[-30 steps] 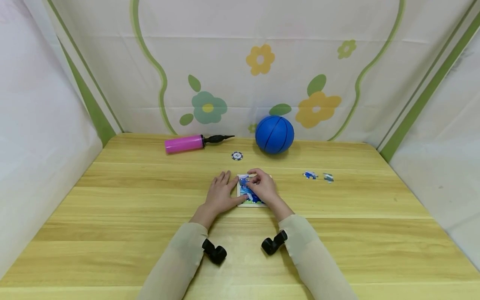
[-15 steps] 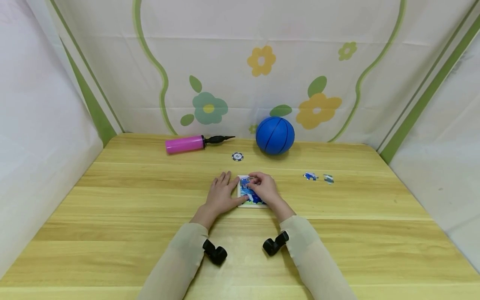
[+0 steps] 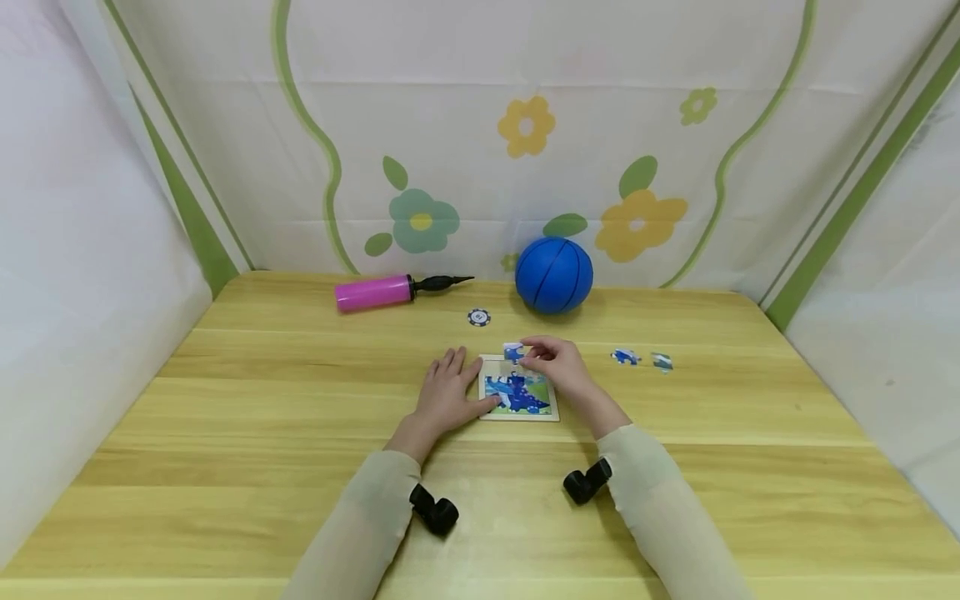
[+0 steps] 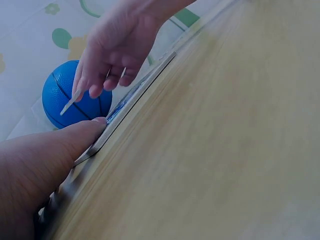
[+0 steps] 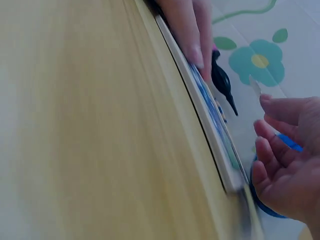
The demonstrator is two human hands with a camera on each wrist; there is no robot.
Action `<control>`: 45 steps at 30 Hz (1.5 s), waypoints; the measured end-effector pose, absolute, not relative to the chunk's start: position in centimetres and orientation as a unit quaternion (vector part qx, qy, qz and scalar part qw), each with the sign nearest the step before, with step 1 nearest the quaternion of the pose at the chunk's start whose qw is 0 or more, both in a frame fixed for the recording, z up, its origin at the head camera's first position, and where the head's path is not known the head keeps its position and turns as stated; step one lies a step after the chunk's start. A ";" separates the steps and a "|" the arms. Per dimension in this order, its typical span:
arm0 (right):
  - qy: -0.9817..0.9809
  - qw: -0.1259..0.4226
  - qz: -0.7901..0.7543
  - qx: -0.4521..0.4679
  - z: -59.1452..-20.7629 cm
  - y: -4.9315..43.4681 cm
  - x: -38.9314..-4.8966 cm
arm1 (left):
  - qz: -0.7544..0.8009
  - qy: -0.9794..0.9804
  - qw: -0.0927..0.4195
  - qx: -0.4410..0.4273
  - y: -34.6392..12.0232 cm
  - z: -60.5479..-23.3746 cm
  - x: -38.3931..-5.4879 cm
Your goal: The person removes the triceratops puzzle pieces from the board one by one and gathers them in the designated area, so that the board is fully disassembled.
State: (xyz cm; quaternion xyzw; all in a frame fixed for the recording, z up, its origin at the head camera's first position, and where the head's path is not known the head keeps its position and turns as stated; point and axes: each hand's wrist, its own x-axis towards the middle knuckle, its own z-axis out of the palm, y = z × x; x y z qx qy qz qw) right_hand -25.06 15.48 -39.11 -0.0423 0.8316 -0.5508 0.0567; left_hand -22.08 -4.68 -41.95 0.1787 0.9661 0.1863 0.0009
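A small jigsaw puzzle with a pale frame [image 3: 525, 417] lies on the table, its lower part filled with a blue and green picture. My left hand [image 3: 447, 396] rests beside it with spread fingers, the thumb on the frame's left side. Between thumb and index finger my right hand [image 3: 564, 368] pinches a blue and white puzzle piece [image 3: 513, 352]. That puzzle piece [image 4: 70, 104] is raised off the board in the left wrist view, seen edge-on. A bare patch of the board shows near its top. Two loose pieces, one blue [image 3: 626, 357] and one greenish [image 3: 662, 362], lie to the right.
Toward the back of the wooden table [image 3: 247, 467] lie a pink hand pump [image 3: 375, 292] with a black nozzle and a poker chip [image 3: 479, 317]. A blue ball [image 3: 554, 276] sits near the flowered cloth [image 3: 465, 125], which encloses the back and sides.
My right hand has lifted a puzzle piece off the board and shifted right, uncovering more of the picture. My left hand stays at the frame's left side.
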 end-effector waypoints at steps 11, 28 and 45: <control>0.861 0.000 -0.505 -0.060 -37.8 21.8 -26.0 | 0.187 0.967 0.000 0.175 -4.7 -42.0 -21.9; 0.882 0.004 -0.470 -0.029 -40.0 27.6 -26.9 | 0.192 0.965 0.000 0.181 -4.7 -42.0 -22.1; 0.915 -0.029 -0.397 -0.061 -41.6 26.1 -27.2 | 0.192 0.965 0.003 0.177 -5.1 -41.9 -22.0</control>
